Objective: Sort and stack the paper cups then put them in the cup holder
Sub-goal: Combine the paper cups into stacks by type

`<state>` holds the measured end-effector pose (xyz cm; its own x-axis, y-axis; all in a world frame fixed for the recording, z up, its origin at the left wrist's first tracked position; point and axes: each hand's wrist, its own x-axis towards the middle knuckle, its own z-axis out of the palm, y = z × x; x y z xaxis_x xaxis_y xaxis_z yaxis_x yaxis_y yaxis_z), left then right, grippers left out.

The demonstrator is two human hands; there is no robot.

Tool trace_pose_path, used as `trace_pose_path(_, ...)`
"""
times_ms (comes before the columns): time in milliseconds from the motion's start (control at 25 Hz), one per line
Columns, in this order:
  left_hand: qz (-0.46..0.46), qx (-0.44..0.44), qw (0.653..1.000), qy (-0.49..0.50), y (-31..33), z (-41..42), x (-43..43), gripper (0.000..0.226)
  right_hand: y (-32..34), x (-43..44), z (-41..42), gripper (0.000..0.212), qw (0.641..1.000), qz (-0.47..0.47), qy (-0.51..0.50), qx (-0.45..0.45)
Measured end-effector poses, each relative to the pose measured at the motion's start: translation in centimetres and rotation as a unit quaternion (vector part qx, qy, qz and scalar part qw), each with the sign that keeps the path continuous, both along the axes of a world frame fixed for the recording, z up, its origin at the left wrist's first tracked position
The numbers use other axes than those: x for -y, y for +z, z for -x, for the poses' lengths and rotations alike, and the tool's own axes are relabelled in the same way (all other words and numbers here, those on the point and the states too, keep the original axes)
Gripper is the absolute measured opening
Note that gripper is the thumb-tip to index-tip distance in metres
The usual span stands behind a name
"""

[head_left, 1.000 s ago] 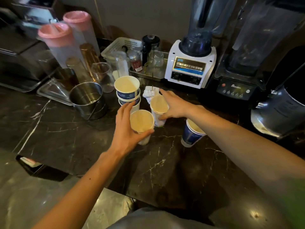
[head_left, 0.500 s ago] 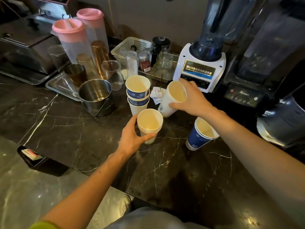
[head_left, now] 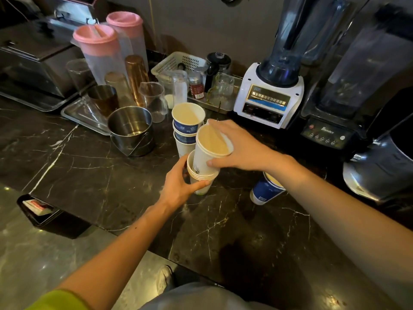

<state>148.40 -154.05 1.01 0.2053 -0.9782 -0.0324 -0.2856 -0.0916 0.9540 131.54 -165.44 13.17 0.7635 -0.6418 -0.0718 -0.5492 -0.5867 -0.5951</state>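
My left hand [head_left: 178,186] grips a short stack of white paper cups [head_left: 202,179] standing on the dark marble counter [head_left: 89,175]. My right hand [head_left: 241,148] holds a tall white paper cup [head_left: 206,153], tilted, its base partly inside the top of that stack. Just behind stands a stack of blue-and-white paper cups [head_left: 186,128]. A single blue paper cup [head_left: 264,190] leans on the counter under my right forearm. No cup holder is recognisable in view.
A steel pail [head_left: 131,130] stands left of the cups. Behind it a metal tray [head_left: 73,113] holds glasses and shakers, with two pink-lidded pitchers [head_left: 98,52]. A white basket [head_left: 178,62], a white blender [head_left: 270,95] and black blenders [head_left: 330,121] line the back.
My right hand lifted the tall white cup from the counter, carried it left and lowered it into the stack that my left hand holds. The camera view shifted slightly.
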Motion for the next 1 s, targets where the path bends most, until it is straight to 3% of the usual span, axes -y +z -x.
trace_pose_path(160, 0.003, -0.024, 1.0, -0.016, -0.5, -0.4, 0.2, 0.084, -3.1, 0.0, -0.8, 0.096, 0.996, -0.038, 0.06, -0.048)
trace_pose_path(320, 0.001, -0.029, 0.999, -0.025, -0.4, -0.6, 0.5, 0.088, -5.0, 0.3, -0.4, 0.085, 0.995, -0.047, 0.048, -0.068)
trace_pose_path(600, -0.009, -0.028, 0.998, -0.054, -0.3, -0.9, 0.4, 0.087, -4.7, 0.5, -0.3, 0.083, 0.993, -0.113, 0.027, -0.013)
trace_pose_path(760, -0.025, -0.024, 0.995, -0.091, -0.2, -3.6, 0.2, 0.091, -4.0, 2.3, -1.5, 0.1, 0.988, -0.134, -0.045, 0.057)
trace_pose_path(920, 0.002, 0.021, 1.0, 0.015, 1.3, -6.1, 1.6, 0.074, -3.9, 4.0, -4.2, 0.104, 0.984, -0.084, -0.122, 0.101)
trace_pose_path(1000, 0.011, 0.048, 0.997, 0.059, 2.3, -6.5, 3.5, 0.085, -4.0, 4.6, -6.1, 0.108, 0.985, -0.048, -0.139, 0.09)
